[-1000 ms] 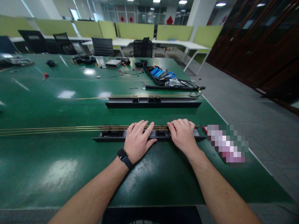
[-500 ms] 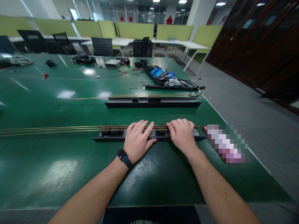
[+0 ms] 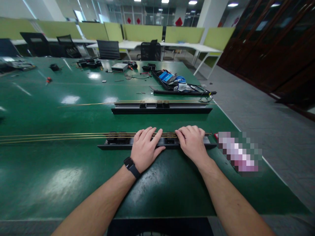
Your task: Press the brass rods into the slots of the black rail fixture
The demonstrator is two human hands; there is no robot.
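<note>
A long black metal channel [image 3: 118, 147] lies across the green table in front of me, with black blocks [image 3: 122, 138] set inside it. Several thin brass-coloured rods [image 3: 73, 135] run along the channel and stretch far out past its left end. My left hand [image 3: 146, 147], a dark watch on its wrist, rests over the middle of the channel with fingers outstretched across the rods. Near the right end, my right hand [image 3: 193, 142] is closed, thumb and fingers bent down at the rods; its fingertips are partly hidden.
Behind lies a second black channel [image 3: 159, 111] with rods along it. Farther back, a black tray [image 3: 159, 82] holds blue items and a glove. A blurred-out pink object [image 3: 238, 154] lies right, near the table edge. Electronic parts and a white box [image 3: 119, 67] sit at the far side.
</note>
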